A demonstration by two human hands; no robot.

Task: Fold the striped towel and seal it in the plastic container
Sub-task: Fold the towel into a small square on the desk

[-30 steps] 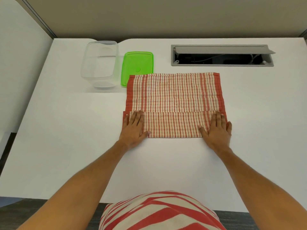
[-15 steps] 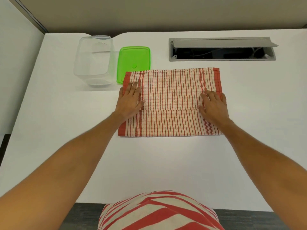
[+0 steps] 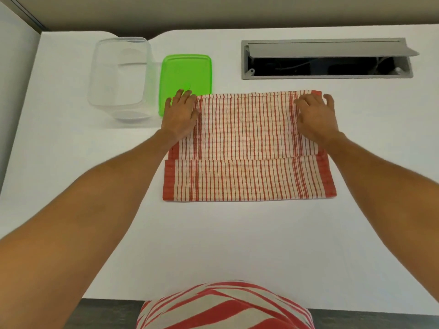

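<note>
Red-and-cream striped cloth towel [image 3: 249, 148] pressed under flat, spread left hand [image 3: 181, 115] and right hand [image 3: 314, 116] at far corners; corners best pinched evenly, drawn nearward onto lower fold.

No text, label, brand, number or sign can be read anywhere in the view.
</note>
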